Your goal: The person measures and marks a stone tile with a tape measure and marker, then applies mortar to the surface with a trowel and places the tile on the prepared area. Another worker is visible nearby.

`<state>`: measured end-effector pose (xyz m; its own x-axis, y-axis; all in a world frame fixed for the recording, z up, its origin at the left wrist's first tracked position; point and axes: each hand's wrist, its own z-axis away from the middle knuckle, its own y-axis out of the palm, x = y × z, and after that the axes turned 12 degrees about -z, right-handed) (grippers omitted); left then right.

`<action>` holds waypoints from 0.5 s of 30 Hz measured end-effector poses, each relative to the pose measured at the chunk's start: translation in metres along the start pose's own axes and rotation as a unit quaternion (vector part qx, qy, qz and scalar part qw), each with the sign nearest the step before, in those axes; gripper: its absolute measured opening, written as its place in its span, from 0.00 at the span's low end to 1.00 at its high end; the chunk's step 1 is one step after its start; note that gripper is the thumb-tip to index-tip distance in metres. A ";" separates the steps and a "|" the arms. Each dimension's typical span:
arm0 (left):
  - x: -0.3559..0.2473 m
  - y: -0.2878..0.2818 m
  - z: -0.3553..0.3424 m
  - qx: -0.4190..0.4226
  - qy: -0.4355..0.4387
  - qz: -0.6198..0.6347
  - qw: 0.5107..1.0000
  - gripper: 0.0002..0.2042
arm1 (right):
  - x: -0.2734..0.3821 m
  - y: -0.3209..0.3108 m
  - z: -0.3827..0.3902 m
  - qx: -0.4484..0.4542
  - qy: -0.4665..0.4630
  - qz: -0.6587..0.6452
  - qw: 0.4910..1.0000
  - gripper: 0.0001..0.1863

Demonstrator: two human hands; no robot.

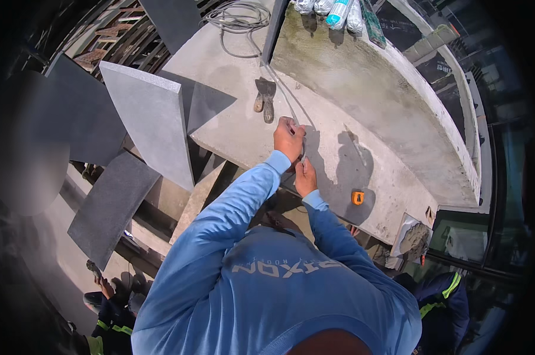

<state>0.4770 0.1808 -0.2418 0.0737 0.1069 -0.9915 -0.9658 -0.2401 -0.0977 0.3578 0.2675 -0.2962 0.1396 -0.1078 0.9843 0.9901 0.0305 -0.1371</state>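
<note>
Both of my hands are together over the near edge of a pale concrete ledge (243, 127). My left hand (288, 139) is closed, and a thin grey cable (281, 87) runs down into its fingers from a loose coil (239, 22). Just below it, my right hand (306, 178) pinches a small, thin piece that I cannot make out. Two worn scrapers (266, 98) lie on the ledge beyond my left hand. An orange tape measure (357, 197) rests to the right of my right hand. A slim, pale stick-like thing (355, 147) lies farther back, in shadow.
Grey slabs (152, 115) lean at the left, another slab (115, 207) below them. A curved concrete wall (374, 94) bounds the right, with foil tubes (339, 14) on top. Gaps open under the ledge's near edge. Other people (110, 313) are at lower left and lower right (442, 307).
</note>
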 end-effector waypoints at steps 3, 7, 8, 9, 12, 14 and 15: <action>-0.053 0.014 -0.005 0.055 -0.003 0.076 0.996 0.16 | 0.054 -0.042 -0.015 -0.026 -0.012 -0.015 0.999 0.14; -0.078 0.047 -0.006 0.013 0.002 0.127 0.992 0.15 | 0.056 -0.101 -0.031 -0.009 -0.085 -0.020 0.996 0.18; -0.083 0.052 -0.008 0.007 0.004 0.125 0.992 0.15 | 0.058 -0.111 -0.030 0.018 -0.085 -0.030 0.996 0.20; -0.087 0.052 -0.012 -0.001 0.006 0.124 0.992 0.14 | 0.061 -0.117 -0.028 0.064 -0.058 -0.080 0.993 0.19; -0.104 0.031 -0.031 -0.063 0.039 0.103 0.992 0.13 | 0.056 -0.101 -0.021 0.212 -0.020 -0.130 0.968 0.16; -0.115 0.012 -0.035 -0.111 0.059 0.082 0.989 0.12 | 0.057 -0.082 -0.012 0.257 -0.028 -0.099 0.961 0.18; -0.122 0.000 -0.040 -0.115 0.056 0.073 0.989 0.12 | 0.064 -0.071 -0.010 0.267 0.007 -0.078 0.961 0.20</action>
<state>0.4781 0.1296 -0.1238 -0.0224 -0.0502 -0.9985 -0.8873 -0.4592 0.0430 0.2964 0.2486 -0.2249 -0.0055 -0.1656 0.9862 0.8507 0.5177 0.0917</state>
